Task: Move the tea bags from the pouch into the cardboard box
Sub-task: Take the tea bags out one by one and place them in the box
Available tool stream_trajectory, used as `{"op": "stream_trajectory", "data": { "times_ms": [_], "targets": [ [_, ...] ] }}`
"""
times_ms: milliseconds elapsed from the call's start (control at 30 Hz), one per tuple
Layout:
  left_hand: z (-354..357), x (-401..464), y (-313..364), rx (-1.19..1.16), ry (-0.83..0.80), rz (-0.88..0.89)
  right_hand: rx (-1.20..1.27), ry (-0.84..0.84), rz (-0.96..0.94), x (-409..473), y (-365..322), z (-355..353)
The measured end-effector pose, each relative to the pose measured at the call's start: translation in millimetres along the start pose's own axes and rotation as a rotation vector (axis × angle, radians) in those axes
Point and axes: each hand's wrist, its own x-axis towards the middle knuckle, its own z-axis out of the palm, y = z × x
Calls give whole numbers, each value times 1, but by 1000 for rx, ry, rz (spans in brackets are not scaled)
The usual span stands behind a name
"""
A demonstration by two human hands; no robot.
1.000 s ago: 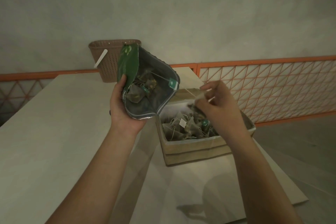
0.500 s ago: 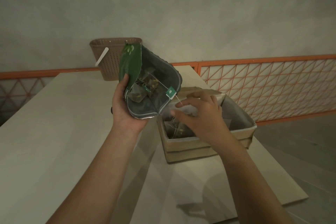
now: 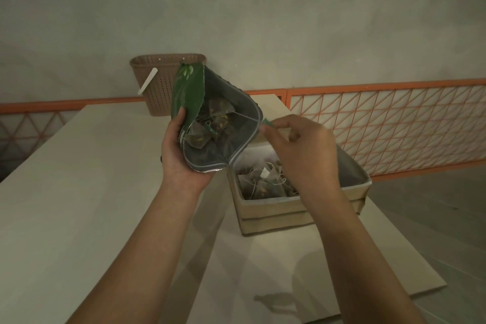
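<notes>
The box (image 3: 273, 212) sits near the table's (image 3: 65, 192) right edge (bags (image 3: 263, 183) inside); the basket (image 3: 163, 81) stands at its far edge.

Green pouch (image 3: 188, 92) held open, tea bags (image 3: 265, 181) in cardboard box (image 3: 273, 212)

We get a single head-worn wide-angle view, looking forward and down over the desk (image 3: 79, 192), close on both forearms, facing a plain wall (image 3: 263, 8) and an orange railing (image 3: 368, 87) behind.
</notes>
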Motion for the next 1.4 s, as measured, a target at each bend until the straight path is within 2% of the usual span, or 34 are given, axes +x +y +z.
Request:
{"op": "stream_trajectory", "data": {
  "times_ms": [233, 333, 500, 767, 933, 1000, 1033, 1167, 1233, 1300, 1400],
  "targets": [
    [-5, 3, -1, 24, -39, -30, 370, 159, 21, 16, -14, -17],
    [-5, 3, -1, 18, -41, -17, 498, 157, 29, 21, -16, -26],
    [-10, 4, 2, 23, -56, -32, 605, 70, 82, 33, -16, -35],
    [-10, 3, 9, 43, -76, -43, 558, -105, 140, 50, -7, -13],
    [-7, -1, 12, 30, -71, -30, 576, -292, 209, 54, 11, 9],
    [-7, -2, 13, 33, -73, -28, 507, -377, 244, 49, 21, 15],
    [-8, -1, 13, 34, -70, -31, 398, -411, 240, 45, 26, 17],
    [-9, 0, 12, 35, -58, -44, -215, -496, 96, 35, 50, 25],
    [-8, 0, 11, 35, -49, -39, -409, -517, 100, 29, 55, 25],
    [-7, 0, 9, 34, -45, -32, -436, -589, 139, 26, 55, 23],
    [-6, 0, 8, 29, -43, -21, -276, -758, 169, 22, 51, 18]
  ]
}}
